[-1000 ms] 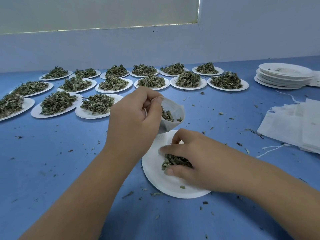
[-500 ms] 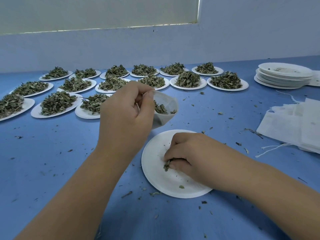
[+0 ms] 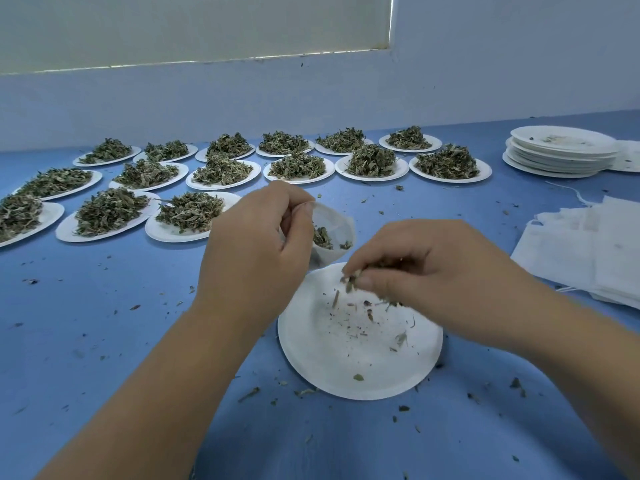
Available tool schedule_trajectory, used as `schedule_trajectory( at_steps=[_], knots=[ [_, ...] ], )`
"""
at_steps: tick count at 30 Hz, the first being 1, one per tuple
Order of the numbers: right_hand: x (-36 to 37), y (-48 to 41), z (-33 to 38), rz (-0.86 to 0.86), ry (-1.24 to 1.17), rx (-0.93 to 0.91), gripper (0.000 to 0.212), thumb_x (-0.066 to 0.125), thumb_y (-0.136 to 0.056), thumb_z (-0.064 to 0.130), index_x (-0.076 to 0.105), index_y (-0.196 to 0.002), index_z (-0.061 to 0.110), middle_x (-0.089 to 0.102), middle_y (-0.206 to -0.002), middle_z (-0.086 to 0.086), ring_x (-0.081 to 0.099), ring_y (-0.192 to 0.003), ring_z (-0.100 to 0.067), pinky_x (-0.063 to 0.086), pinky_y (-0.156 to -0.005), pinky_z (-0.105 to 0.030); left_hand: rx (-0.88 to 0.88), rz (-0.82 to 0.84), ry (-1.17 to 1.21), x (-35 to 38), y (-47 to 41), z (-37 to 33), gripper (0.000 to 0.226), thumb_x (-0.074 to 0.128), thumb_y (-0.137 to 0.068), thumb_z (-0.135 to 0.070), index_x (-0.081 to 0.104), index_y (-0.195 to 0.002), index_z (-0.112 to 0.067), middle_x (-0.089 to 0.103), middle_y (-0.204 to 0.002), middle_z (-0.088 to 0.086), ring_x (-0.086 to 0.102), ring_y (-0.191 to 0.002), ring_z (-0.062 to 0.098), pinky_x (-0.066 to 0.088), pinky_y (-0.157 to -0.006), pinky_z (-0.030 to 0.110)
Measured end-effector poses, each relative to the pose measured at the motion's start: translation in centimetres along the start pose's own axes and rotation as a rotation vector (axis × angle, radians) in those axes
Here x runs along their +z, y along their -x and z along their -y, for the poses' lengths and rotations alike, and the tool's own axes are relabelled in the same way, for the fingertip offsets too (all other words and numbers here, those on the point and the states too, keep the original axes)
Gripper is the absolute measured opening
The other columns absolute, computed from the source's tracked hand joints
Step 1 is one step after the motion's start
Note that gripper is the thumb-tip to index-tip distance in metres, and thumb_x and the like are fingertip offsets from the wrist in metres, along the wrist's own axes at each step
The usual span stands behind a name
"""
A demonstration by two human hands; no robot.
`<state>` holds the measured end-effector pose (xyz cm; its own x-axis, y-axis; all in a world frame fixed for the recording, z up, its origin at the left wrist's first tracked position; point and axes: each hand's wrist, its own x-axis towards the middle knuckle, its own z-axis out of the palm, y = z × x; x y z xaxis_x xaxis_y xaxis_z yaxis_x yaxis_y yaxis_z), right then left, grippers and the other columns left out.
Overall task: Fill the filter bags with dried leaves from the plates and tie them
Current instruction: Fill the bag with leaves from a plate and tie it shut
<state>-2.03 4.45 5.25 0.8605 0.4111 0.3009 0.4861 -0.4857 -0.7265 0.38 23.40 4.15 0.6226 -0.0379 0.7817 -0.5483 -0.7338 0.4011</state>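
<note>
My left hand (image 3: 256, 251) pinches the rim of a white filter bag (image 3: 334, 232) and holds its mouth open above the table; dried leaves lie inside it. My right hand (image 3: 426, 271) is just right of the bag, lifted over a white paper plate (image 3: 360, 362), its fingers closed on a pinch of dried leaves (image 3: 351, 284), a few bits falling. The plate holds only crumbs and a few leaf scraps. Several plates heaped with dried leaves (image 3: 188, 214) stand in rows at the back and left.
A stack of used white plates (image 3: 561, 155) sits at the far right. A pile of flat filter bags (image 3: 588, 251) with strings lies at the right edge. Leaf scraps are scattered over the blue table (image 3: 104, 323). A pale wall rises behind the table.
My right hand gathered the last leaves off the plate and rose toward the bag with them, leaving the plate nearly bare. My left hand and the bag shifted slightly.
</note>
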Motion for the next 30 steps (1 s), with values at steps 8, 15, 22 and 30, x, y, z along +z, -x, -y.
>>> schedule_trajectory(
  at_steps=[8,15,22,30],
  knots=[
    [0.6,-0.3,0.0,-0.279,0.194,-0.049,0.016,0.07,-0.083,0.025,0.073,-0.096,0.033,0.065,-0.081,0.011,0.057,-0.078,-0.005,0.04,-0.069,-0.01,-0.002,0.1,-0.005,0.9,0.7,-1.3,0.014,0.057,-0.087,-0.022,0.07,-0.086,-0.017,0.055,-0.062,-0.009,0.046,-0.058,0.008,0.037,-0.057,0.022],
    [2.0,-0.2,0.0,-0.295,0.392,0.013,0.022,0.07,-0.084,0.027,0.066,-0.106,0.031,0.061,-0.09,0.019,0.048,-0.075,0.003,0.036,-0.07,-0.004,-0.044,0.12,0.061,1.1,0.8,-1.9,0.015,0.056,-0.086,-0.023,0.071,-0.085,-0.019,0.052,-0.056,-0.009,0.045,-0.057,0.005,0.033,-0.055,0.014],
    [2.0,-0.2,0.5,-0.288,0.373,0.043,0.029,0.076,-0.076,0.033,0.054,-0.094,0.038,0.055,-0.084,0.023,0.05,-0.075,0.011,0.036,-0.07,-0.002,-0.096,0.172,0.107,1.4,1.3,-2.3,0.017,0.053,-0.084,-0.025,0.07,-0.085,-0.023,0.053,-0.058,-0.01,0.047,-0.059,0.005,0.034,-0.053,0.016],
    [1.6,0.1,0.8,-0.356,0.349,-0.074,0.026,0.077,-0.073,0.022,0.061,-0.092,0.028,0.056,-0.086,0.016,0.054,-0.086,-0.004,0.045,-0.075,-0.017,-0.107,0.184,0.129,1.3,1.2,-2.5,0.019,0.053,-0.085,-0.025,0.071,-0.087,-0.02,0.059,-0.06,-0.006,0.05,-0.058,0.006,0.041,-0.055,0.024]
  ],
)
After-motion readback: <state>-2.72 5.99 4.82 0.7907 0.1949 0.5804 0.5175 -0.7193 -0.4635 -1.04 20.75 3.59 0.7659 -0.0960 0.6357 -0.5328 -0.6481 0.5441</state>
